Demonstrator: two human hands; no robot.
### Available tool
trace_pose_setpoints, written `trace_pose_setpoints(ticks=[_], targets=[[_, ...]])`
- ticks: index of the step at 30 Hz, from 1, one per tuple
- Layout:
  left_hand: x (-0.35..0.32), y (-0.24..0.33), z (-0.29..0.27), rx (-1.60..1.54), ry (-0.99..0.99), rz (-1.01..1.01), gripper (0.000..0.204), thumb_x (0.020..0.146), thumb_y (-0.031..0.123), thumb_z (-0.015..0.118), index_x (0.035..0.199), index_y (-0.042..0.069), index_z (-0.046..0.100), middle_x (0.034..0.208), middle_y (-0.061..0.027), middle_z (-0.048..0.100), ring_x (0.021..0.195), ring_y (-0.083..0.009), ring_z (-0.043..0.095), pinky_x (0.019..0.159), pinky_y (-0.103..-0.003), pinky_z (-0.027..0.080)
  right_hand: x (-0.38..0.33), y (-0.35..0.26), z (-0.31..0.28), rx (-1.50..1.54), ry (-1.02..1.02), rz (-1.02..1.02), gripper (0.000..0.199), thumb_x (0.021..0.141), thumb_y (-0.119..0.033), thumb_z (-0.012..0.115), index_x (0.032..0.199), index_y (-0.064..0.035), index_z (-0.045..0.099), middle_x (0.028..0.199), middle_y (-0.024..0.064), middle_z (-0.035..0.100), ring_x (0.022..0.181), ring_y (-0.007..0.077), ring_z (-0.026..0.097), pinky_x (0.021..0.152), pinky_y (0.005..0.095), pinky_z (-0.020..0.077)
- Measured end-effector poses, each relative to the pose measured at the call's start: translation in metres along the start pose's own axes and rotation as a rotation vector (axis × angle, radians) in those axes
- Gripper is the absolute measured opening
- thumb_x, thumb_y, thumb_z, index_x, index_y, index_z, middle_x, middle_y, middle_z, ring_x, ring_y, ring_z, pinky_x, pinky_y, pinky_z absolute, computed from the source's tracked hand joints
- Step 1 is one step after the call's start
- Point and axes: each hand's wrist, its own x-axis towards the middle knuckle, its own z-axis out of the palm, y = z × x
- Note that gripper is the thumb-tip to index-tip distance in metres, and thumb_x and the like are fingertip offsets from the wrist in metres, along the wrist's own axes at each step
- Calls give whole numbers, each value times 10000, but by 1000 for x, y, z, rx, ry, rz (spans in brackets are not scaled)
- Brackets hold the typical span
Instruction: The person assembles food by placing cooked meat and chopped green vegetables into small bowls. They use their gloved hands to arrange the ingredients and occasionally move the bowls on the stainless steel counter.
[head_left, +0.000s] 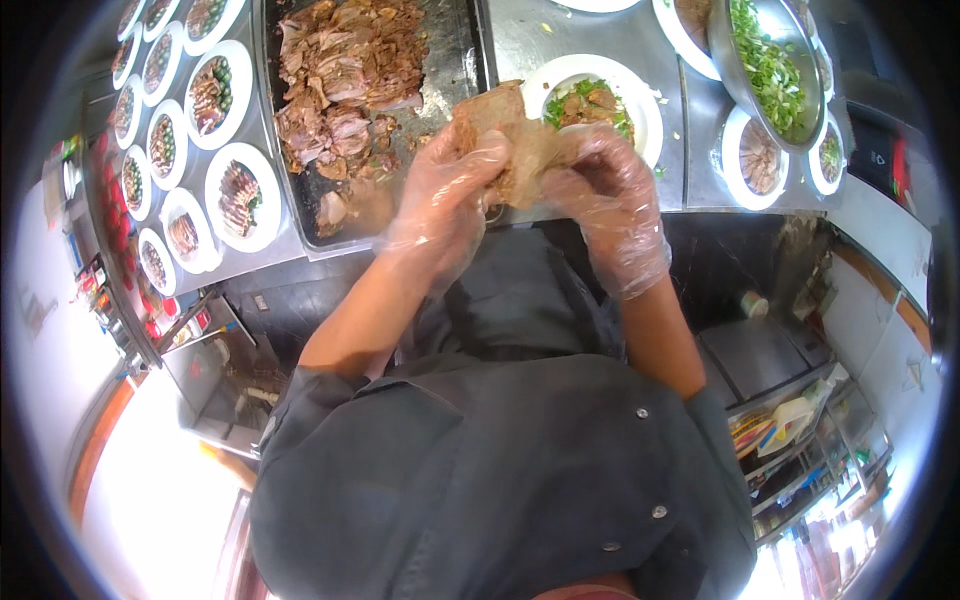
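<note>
Item: slab of cooked meat, long axis left to right, held above the bench edge. I see my left hand and right hand, both gloved, clenched on opposite ends, equally near; garnished white plate just beyond

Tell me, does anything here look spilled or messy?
Only a little: green herb bits lie scattered on the steel counter beside the white bowl. The left hand and right hand hold the flatbread over it.

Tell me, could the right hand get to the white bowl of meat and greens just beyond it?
Probably yes: the right hand is beside the white bowl with nothing between, though both hands grip a piece of meat.
</note>
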Motion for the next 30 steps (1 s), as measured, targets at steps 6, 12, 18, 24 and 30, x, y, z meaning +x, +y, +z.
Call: trace_pose_setpoints(ticks=[6,12,18,24,30], targets=[[1,3,9,91,56,69,525,1021,79,760,1502,-12,568,1317,-107,715,1173,-195,717,989,-341,614,5,12,-6,-4,92,-16,247,1017,70,718,1233,-35,660,1147,38,719,1058,147,709,953,328,607],[-4,11,9,355,105,113,524,1003,82,795,1481,-3,598,1316,-91,717,1199,-161,688,1026,-339,593,9,16,-2,-248,119,-51,240,1020,18,742,1253,-9,693,1143,75,748,1066,159,728,944,324,608],[0,6,0,507,80,196,551,993,88,811,1484,-21,586,1323,-99,716,1214,-168,684,1052,-340,566,11,5,1,-176,114,126,249,994,-44,797,1229,1,727,1122,82,749,1006,158,731,892,320,608],[2,-2,2,385,24,207,573,1009,63,792,1519,-22,546,1360,-102,699,1237,-169,672,1074,-341,550,10,26,-2,-336,207,-25,251,966,-88,845,1182,4,756,1049,62,734,912,142,710,820,296,589],[3,0,0,487,-24,245,584,1015,65,795,1532,-15,536,1405,-92,678,1270,-162,656,1100,-344,537,9,11,3,-82,254,310,208,951,-108,866,1104,2,778,934,43,731,862,112,693,776,267,567]])
